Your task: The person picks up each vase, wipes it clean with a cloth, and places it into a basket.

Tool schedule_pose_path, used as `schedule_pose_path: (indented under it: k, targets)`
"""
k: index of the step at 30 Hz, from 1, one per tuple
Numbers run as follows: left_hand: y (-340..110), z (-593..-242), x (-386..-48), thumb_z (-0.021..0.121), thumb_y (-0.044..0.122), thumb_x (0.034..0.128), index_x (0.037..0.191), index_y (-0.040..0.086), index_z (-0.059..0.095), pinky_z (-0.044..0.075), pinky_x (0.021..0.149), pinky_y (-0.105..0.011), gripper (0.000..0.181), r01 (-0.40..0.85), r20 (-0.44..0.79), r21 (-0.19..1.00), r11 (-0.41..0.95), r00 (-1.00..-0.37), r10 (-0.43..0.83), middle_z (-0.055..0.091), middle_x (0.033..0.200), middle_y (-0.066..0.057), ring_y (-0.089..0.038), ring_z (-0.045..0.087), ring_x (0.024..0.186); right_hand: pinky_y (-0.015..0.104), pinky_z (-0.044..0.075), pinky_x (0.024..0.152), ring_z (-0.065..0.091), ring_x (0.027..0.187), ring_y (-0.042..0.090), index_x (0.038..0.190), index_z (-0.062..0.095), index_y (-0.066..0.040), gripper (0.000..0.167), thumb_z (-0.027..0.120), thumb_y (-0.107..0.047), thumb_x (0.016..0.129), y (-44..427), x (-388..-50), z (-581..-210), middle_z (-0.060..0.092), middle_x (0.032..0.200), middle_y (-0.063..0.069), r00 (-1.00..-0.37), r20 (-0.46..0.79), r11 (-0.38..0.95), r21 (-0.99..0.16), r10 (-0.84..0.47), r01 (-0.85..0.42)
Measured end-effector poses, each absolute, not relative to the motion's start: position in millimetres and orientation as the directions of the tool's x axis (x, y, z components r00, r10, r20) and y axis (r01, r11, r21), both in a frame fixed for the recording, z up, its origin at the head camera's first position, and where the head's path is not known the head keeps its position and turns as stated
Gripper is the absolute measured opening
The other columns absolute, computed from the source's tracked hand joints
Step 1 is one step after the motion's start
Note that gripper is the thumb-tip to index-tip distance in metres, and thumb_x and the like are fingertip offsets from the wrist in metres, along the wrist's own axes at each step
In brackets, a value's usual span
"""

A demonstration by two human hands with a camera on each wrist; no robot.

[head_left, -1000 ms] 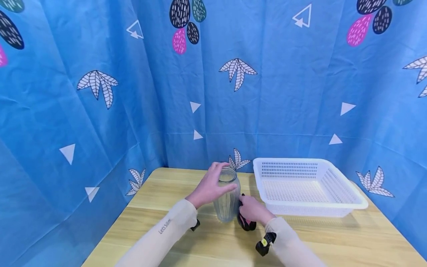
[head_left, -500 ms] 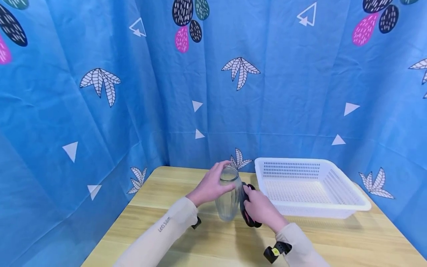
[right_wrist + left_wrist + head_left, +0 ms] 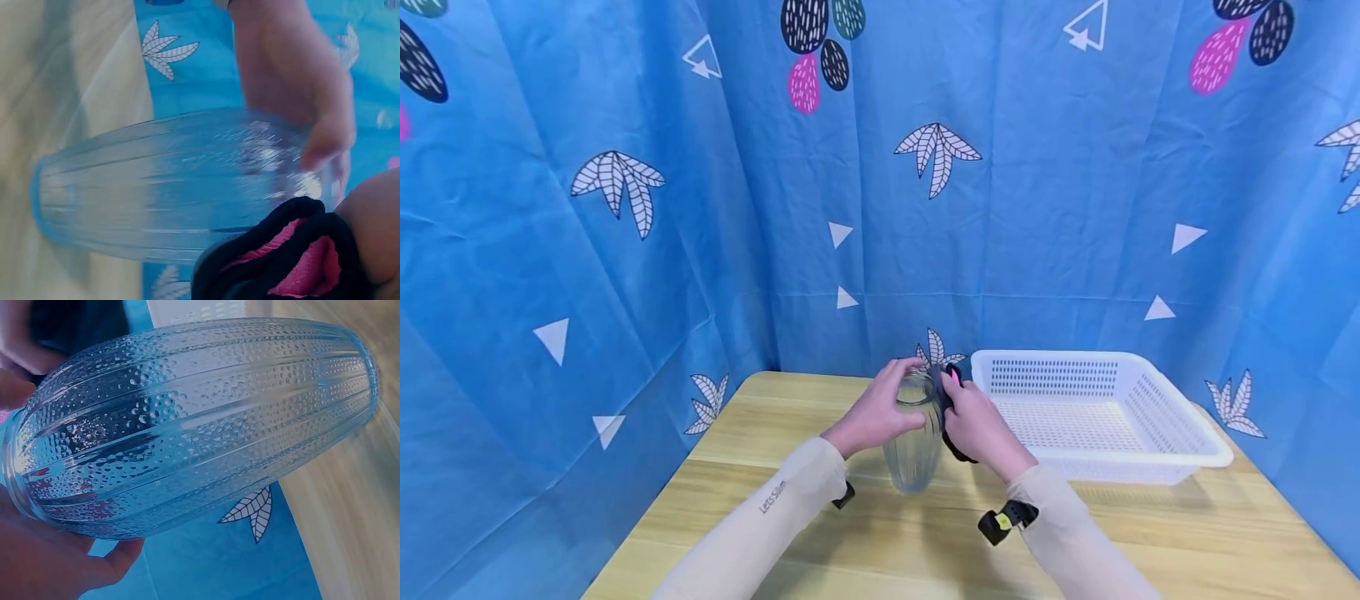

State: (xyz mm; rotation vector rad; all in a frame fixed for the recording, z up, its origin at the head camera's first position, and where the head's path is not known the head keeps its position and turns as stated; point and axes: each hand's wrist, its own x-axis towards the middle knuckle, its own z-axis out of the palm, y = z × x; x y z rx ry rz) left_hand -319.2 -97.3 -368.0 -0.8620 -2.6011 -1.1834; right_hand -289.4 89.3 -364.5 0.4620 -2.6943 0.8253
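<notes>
A clear ribbed glass vase [image 3: 913, 464] with a dimpled surface stands upright on the wooden table. My left hand [image 3: 880, 410] holds it close to the rim, the thumb in front and the fingers reaching behind. Gripped in my right hand [image 3: 987, 427] is a folded black fabric item with a pink inside [image 3: 281, 256], held against or right beside the upper right of the vase. Its exact kind cannot be made out. In the left wrist view the vase [image 3: 212, 425] covers much of the right hand and the fabric.
A white perforated plastic basket [image 3: 1120, 468] sits on the table [image 3: 865, 542] to the right, close behind the right hand. Blue patterned curtain [image 3: 880, 208] hangs along the back and both sides.
My right hand has lifted the black-and-pink fabric item from near the tabletop up to about the height of the vase's rim. The left hand and the vase have hardly shifted.
</notes>
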Motion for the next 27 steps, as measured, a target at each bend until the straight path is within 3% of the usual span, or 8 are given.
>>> schedule_pose_path:
  k: [3, 7, 10, 16, 19, 23, 27]
  targets:
    - [-98, -369, -319, 0.072, 0.02, 0.0779, 0.152, 0.019, 0.038, 0.041, 0.11, -0.049, 0.082, 0.57, 0.377, 0.628, 0.53, -0.819, 0.434, 0.047, 0.146, -0.004, -0.022, 0.046, 0.135, 0.05, 0.052, 0.091, 0.064, 0.111, 0.038, 0.149, 0.042, 0.005, 0.057, 0.051, -0.001, 0.093, 91, -297, -380, 0.06, 0.128, 0.035, -0.933, 0.285, 0.783, -0.52, -0.218, -0.342]
    - [-98, -372, -319, 0.075, 0.034, 0.0851, 0.152, 0.022, 0.039, 0.041, 0.109, -0.051, 0.077, 0.592, 0.405, 0.58, 0.56, -0.806, 0.432, 0.049, 0.145, -0.006, -0.024, 0.048, 0.134, 0.044, 0.055, 0.074, 0.069, 0.077, 0.032, 0.14, 0.052, 0.005, 0.048, 0.05, -0.001, 0.093, 90, -300, -409, 0.068, 0.102, 0.03, -0.95, 0.213, 0.764, -0.566, -0.228, -0.31]
    - [-98, -375, -320, 0.071, 0.05, 0.0888, 0.152, 0.024, 0.037, 0.042, 0.109, -0.05, 0.077, 0.593, 0.419, 0.53, 0.606, -0.805, 0.42, 0.047, 0.146, -0.006, -0.023, 0.049, 0.133, 0.041, 0.054, 0.07, 0.065, 0.066, 0.025, 0.133, 0.056, 0.005, 0.041, 0.052, -0.001, 0.092, 88, -297, -430, 0.069, 0.093, 0.024, -0.951, 0.165, 0.762, -0.569, -0.263, -0.309]
    - [-97, -381, -318, 0.067, 0.063, 0.0868, 0.152, 0.022, 0.036, 0.048, 0.1, -0.044, 0.083, 0.548, 0.398, 0.503, 0.668, -0.834, 0.384, 0.043, 0.136, -0.004, -0.019, 0.052, 0.115, 0.045, 0.054, 0.079, 0.068, 0.079, 0.028, 0.143, 0.049, 0.008, 0.052, 0.054, -0.004, 0.092, 90, -285, -447, 0.067, 0.115, 0.031, -0.962, 0.117, 0.773, -0.574, -0.248, -0.27]
    - [-98, -381, -317, 0.069, 0.063, 0.0854, 0.152, 0.019, 0.037, 0.046, 0.103, -0.046, 0.087, 0.542, 0.393, 0.501, 0.674, -0.837, 0.381, 0.046, 0.137, -0.003, -0.019, 0.05, 0.12, 0.043, 0.054, 0.076, 0.067, 0.078, 0.027, 0.145, 0.048, 0.006, 0.053, 0.054, -0.006, 0.094, 94, -276, -440, 0.065, 0.124, 0.03, -0.97, 0.117, 0.781, -0.576, -0.215, -0.243]
    - [-99, -378, -317, 0.074, 0.057, 0.0845, 0.152, 0.019, 0.037, 0.042, 0.109, -0.047, 0.086, 0.538, 0.394, 0.544, 0.644, -0.841, 0.37, 0.05, 0.142, -0.003, -0.021, 0.049, 0.131, 0.037, 0.051, 0.066, 0.063, 0.066, 0.02, 0.147, 0.047, 0.002, 0.054, 0.054, -0.008, 0.095, 97, -264, -417, 0.068, 0.117, 0.027, -0.968, 0.161, 0.775, -0.58, -0.191, -0.25]
    - [-102, -373, -319, 0.079, 0.045, 0.0854, 0.151, 0.021, 0.037, 0.042, 0.11, -0.047, 0.081, 0.534, 0.389, 0.628, 0.566, -0.845, 0.366, 0.051, 0.145, -0.007, -0.023, 0.05, 0.133, 0.041, 0.053, 0.071, 0.064, 0.077, 0.021, 0.149, 0.046, -0.001, 0.056, 0.054, -0.008, 0.095, 97, -258, -386, 0.068, 0.111, 0.025, -0.935, 0.302, 0.776, -0.539, -0.185, -0.328]
